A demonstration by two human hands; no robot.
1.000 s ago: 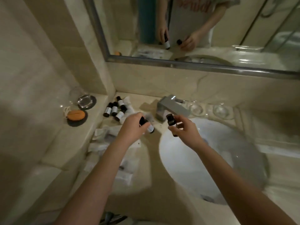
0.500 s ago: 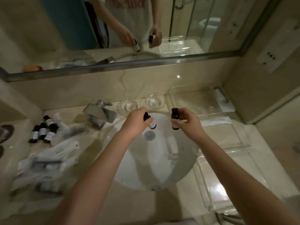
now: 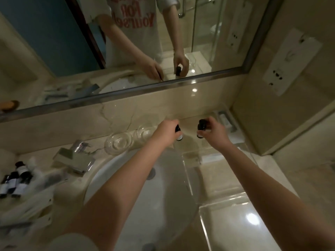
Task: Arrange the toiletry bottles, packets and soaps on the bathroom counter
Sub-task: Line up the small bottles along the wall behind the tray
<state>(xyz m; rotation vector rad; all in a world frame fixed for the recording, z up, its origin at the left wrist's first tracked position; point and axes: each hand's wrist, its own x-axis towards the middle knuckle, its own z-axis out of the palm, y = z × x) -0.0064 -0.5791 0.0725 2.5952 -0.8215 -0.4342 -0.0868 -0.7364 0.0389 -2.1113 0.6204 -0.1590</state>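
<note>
I see my left hand (image 3: 166,132) curled round the left bottle (image 3: 179,135), small and dark. My right hand (image 3: 214,131) pinches the right bottle (image 3: 201,128). The 2 hands are apart, both raised over the desk (image 3: 98,152) behind the sink (image 3: 163,196). At far left, 3 bottles (image 3: 15,180) sit beside white packets (image 3: 29,209).
</note>
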